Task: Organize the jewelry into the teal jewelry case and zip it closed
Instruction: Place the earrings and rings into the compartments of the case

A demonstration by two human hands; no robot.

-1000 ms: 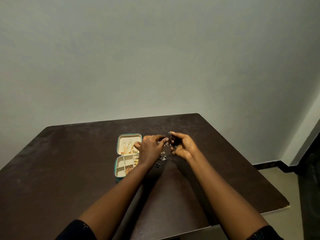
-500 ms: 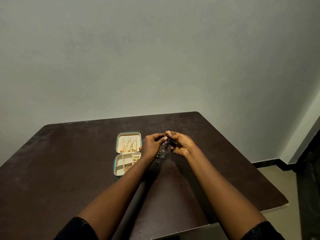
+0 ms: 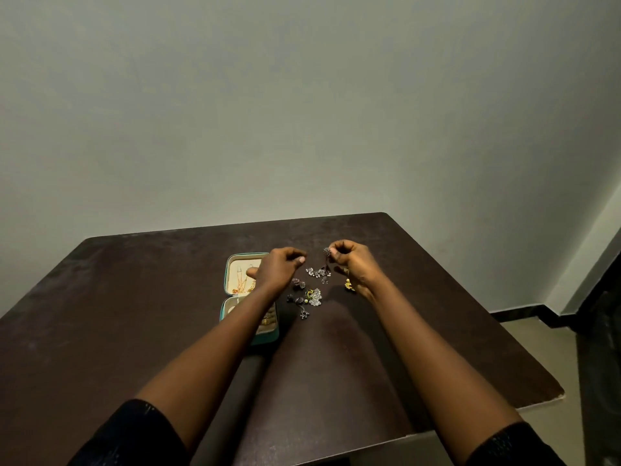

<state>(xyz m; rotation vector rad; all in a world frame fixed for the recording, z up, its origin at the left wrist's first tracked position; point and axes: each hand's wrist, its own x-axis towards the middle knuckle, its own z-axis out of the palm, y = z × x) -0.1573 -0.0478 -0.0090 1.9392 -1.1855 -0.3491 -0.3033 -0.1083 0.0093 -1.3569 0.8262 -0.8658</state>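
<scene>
While the right hand (image 3: 354, 265) pinches a dangly earring (image 3: 325, 264) above loose jewelry (image 3: 312, 297) on the tabletop (image 3: 134, 297), the left hand (image 3: 279, 270) is curled, grip unclear, by the open teal jewelry case (image 3: 268, 338)

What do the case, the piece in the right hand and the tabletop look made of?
Teal jewelry case: matte teal shell, likely faux leather or fabric; cream lining. Dangling earring in the right hand: dark silvery metal, pale stones glinting, probably. Table: dark brown wood or laminate, dull sheen.

Tiny loose pieces (image 3: 314, 297), perhaps earrings, indistinct
</scene>
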